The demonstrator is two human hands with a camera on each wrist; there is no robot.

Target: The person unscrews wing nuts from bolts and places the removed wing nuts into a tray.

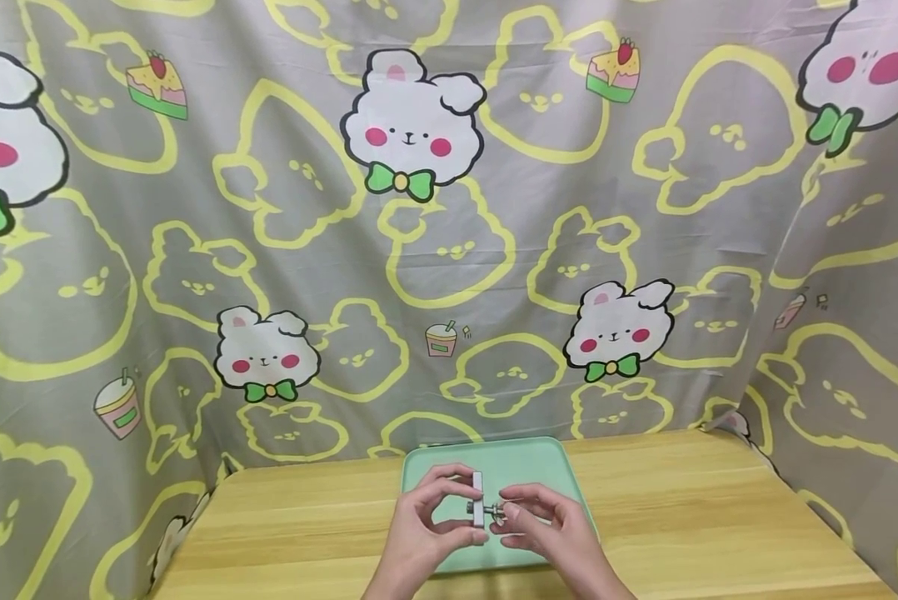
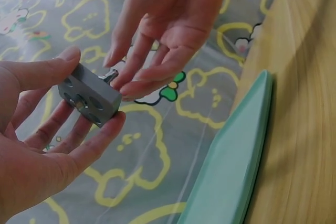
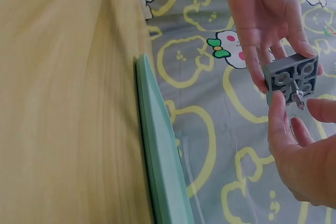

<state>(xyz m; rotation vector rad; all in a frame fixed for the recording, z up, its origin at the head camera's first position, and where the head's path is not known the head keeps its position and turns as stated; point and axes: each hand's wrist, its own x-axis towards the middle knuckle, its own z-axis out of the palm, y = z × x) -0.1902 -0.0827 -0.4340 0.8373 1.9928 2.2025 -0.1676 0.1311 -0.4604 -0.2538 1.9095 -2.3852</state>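
My left hand (image 1: pixel 428 518) grips a grey square block (image 1: pixel 478 490) by its edges, thumb on one side and fingers on the other, above the tray. In the right wrist view the block's face (image 3: pixel 286 69) shows round recesses near its corners. A metal bolt (image 1: pixel 489 509) runs through the block's middle, its head on the left. Around the bolt's free end, the thumb and fingers of my right hand (image 1: pixel 552 523) pinch a small shiny piece that looks like a wing nut (image 3: pixel 298 99). Fingers partly hide this piece in the head view.
A mint-green tray (image 1: pixel 494 454) lies on the wooden table (image 1: pixel 299 517) beneath both hands. Grey cloth (image 1: pixel 419 267) printed with white animal heads and yellow outlines hangs behind the table and along both sides.
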